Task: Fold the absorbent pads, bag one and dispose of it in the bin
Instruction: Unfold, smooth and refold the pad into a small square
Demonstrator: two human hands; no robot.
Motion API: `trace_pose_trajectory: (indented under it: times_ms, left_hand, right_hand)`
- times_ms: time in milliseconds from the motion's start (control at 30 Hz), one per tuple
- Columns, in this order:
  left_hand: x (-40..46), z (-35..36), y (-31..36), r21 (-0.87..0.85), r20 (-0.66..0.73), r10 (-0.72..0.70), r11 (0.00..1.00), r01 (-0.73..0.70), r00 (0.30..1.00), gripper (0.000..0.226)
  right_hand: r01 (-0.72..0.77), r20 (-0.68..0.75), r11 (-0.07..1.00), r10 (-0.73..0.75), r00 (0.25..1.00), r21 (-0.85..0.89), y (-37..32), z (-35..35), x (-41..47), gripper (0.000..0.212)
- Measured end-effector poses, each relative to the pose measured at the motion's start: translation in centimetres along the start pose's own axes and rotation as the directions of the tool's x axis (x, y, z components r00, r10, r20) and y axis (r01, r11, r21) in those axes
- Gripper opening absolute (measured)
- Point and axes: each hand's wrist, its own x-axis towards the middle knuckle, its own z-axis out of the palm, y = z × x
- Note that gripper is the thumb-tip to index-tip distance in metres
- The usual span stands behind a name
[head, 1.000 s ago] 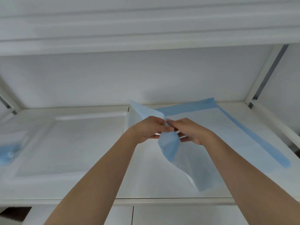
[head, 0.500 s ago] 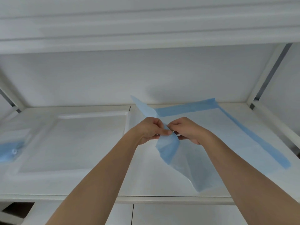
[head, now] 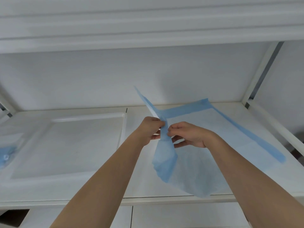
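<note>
A blue-backed absorbent pad (head: 166, 158) hangs bunched and partly folded above the white counter. My left hand (head: 150, 129) and my right hand (head: 185, 134) both pinch its gathered upper part, close together. One corner of the held pad sticks up behind my left hand. Under it a second pad (head: 222, 129), white with blue borders, lies flat on the right half of the counter.
A white tray-like recessed panel (head: 69, 142) lies on the left of the counter (head: 98, 190). A blue item in clear plastic (head: 6, 155) sits at the far left edge. A shelf (head: 148, 35) overhangs the work area, and white frame posts (head: 256, 71) stand at the right.
Both hands have drawn the pad's top tighter together, and the upstanding corner now rises narrower and higher behind my left hand. The hanging part stays bunched below.
</note>
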Motion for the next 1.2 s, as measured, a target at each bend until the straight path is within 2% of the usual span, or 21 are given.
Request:
trace_pose_trajectory:
  times_ms: [67, 167, 233, 300, 433, 533, 667, 1000, 1200]
  left_hand:
    - [0.1, 0.3, -0.1, 0.066, 0.014, 0.024, 0.998, -0.025, 1.000, 0.019]
    - [0.0, 0.5, -0.1, 0.133, 0.061, 0.059, 0.989, -0.067, 0.996, 0.016]
    - [-0.1, 0.8, -0.1, 0.165, 0.091, 0.070, 0.983, -0.085, 0.993, 0.017]
    - [-0.1, 1.1, -0.1, 0.170, 0.113, 0.077, 0.981, -0.095, 0.991, 0.014]
    - [-0.3, 1.4, -0.1, 0.164, 0.142, 0.077, 0.981, -0.100, 0.987, 0.003]
    - [-0.3, 1.3, -0.2, 0.166, 0.149, 0.078, 0.981, -0.103, 0.986, 0.007]
    - [-0.2, 1.0, -0.3, 0.113, 0.130, 0.062, 0.991, -0.077, 0.990, 0.010]
    - [-0.5, 0.1, -0.5, 0.005, 0.113, 0.010, 1.000, -0.010, 0.994, 0.009]
    - [-0.8, -0.2, -0.6, -0.003, 0.113, 0.010, 1.000, -0.010, 0.994, 0.007]
  right_hand:
    - [0.021, -0.097, 0.998, -0.015, 0.995, 0.064, 0.2, -0.1, 0.1, 0.024]
    - [0.070, -0.350, 0.987, -0.015, 0.937, 0.145, 0.4, -0.7, 0.5, 0.040]
    - [0.086, -0.418, 0.987, -0.023, 0.908, 0.133, 0.6, -1.1, 0.7, 0.043]
    - [0.095, -0.415, 0.993, -0.057, 0.908, 0.071, 0.8, -1.2, 0.9, 0.040]
    - [0.120, -0.394, 0.993, -0.107, 0.913, 0.009, 1.0, -1.1, 1.0, 0.022]
    - [0.101, -0.389, 0.995, -0.085, 0.917, 0.020, 1.1, -1.2, 1.2, 0.018]
    - [0.098, -0.422, 0.989, -0.042, 0.905, 0.112, 1.1, -1.3, 1.7, 0.018]
    - [0.172, -0.458, 0.970, -0.077, 0.886, 0.171, 1.0, -1.1, 1.6, 0.020]
    - [0.074, -0.445, 0.980, 0.017, 0.895, 0.186, 0.8, -0.8, 1.4, 0.023]
